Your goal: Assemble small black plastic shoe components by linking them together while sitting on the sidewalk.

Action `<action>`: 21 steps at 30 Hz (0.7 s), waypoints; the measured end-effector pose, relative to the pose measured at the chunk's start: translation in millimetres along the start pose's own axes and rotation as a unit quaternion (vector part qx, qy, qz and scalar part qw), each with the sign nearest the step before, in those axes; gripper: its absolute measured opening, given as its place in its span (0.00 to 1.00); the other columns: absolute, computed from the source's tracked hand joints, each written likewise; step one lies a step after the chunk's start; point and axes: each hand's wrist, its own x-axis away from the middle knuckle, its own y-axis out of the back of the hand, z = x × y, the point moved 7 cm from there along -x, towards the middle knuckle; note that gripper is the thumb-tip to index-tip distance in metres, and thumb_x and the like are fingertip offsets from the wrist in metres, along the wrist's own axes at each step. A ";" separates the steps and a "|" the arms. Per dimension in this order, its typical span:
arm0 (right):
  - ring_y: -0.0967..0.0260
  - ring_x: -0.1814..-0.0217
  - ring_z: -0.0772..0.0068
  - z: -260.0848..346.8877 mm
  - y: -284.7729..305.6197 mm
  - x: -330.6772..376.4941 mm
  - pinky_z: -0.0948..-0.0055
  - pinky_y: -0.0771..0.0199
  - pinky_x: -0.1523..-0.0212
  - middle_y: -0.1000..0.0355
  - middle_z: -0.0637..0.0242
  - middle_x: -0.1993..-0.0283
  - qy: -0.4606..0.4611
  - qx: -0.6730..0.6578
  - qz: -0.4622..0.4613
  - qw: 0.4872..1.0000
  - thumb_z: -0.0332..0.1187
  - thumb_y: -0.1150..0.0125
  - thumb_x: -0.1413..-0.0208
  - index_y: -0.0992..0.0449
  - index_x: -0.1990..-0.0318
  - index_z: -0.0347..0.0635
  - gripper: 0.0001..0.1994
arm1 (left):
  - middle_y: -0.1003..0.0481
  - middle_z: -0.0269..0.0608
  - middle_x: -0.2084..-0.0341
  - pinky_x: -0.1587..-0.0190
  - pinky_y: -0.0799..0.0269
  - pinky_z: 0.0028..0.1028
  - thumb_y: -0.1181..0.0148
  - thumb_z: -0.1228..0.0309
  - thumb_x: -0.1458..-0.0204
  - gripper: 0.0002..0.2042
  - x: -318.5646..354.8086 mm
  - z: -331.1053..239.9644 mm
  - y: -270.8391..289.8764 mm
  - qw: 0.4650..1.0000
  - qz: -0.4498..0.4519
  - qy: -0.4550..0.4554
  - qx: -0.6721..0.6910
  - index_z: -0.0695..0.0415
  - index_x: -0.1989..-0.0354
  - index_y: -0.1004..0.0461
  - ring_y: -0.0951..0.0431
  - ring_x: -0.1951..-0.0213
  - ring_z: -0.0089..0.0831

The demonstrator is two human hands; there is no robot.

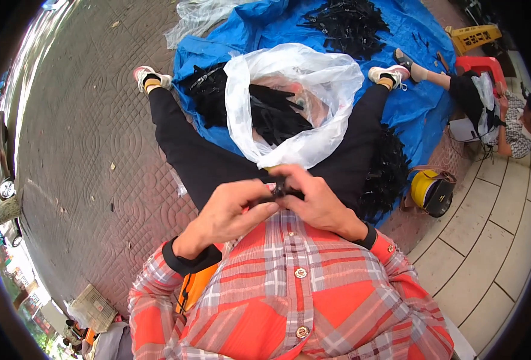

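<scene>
Close in front of my chest, both hands meet around a small black piece (279,189), whose exact kind I cannot make out. My left hand (232,211) is closed, with thumb and fingers pinching one side of it. My right hand (320,203) grips the other side, its index finger curled over the top. Just beyond them, between my legs, an open white plastic bag (236,99) stands with its rim folded outward. Inside lie long black strips (277,114).
A blue tarp (241,30) spreads beneath the bag, bearing black strip heaps (352,27) at the back and another heap (385,171) by my right leg. A yellow-and-black round container (431,191) stands at right. Another person (505,123) sits beside a red stool (481,65).
</scene>
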 end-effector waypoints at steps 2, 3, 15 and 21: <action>0.31 0.73 0.75 -11.3 5.2 -1.5 0.75 0.34 0.71 0.30 0.62 0.77 -0.055 -0.117 0.014 0.992 0.27 0.44 0.48 0.44 0.47 0.37 0.22 | 0.35 0.28 0.76 0.76 0.44 0.17 0.35 0.69 0.58 0.14 -1.9 17.6 7.8 0.971 -0.067 0.048 0.226 0.58 0.63 0.30 0.39 0.77 0.13; 0.32 0.72 0.77 -9.8 4.2 -0.2 0.77 0.35 0.72 0.30 0.64 0.76 -0.107 -0.179 0.066 0.976 0.27 0.45 0.47 0.47 0.45 0.39 0.24 | 0.35 0.29 0.73 0.75 0.45 0.16 0.35 0.69 0.58 0.16 -5.1 18.2 13.8 0.981 -0.068 0.032 0.178 0.58 0.61 0.30 0.41 0.77 0.14; 0.38 0.77 0.83 -11.2 3.2 -7.9 0.83 0.39 0.78 0.32 0.65 0.68 -0.082 -0.270 0.142 0.949 0.24 0.52 0.44 0.62 0.36 0.44 0.32 | 0.29 0.36 0.68 0.60 0.36 0.21 0.37 0.75 0.58 0.12 -37.8 18.7 -6.0 0.987 0.004 -0.019 0.160 0.61 0.63 0.28 0.30 0.63 0.23; 0.42 0.81 0.85 -22.9 2.2 -10.4 0.83 0.41 0.82 0.32 0.63 0.69 -0.102 -0.241 0.115 0.958 0.29 0.51 0.42 0.63 0.36 0.43 0.32 | 0.27 0.37 0.71 0.66 0.34 0.19 0.39 0.75 0.56 0.10 -42.8 19.3 -13.8 0.985 -0.008 -0.001 0.171 0.64 0.65 0.29 0.29 0.68 0.19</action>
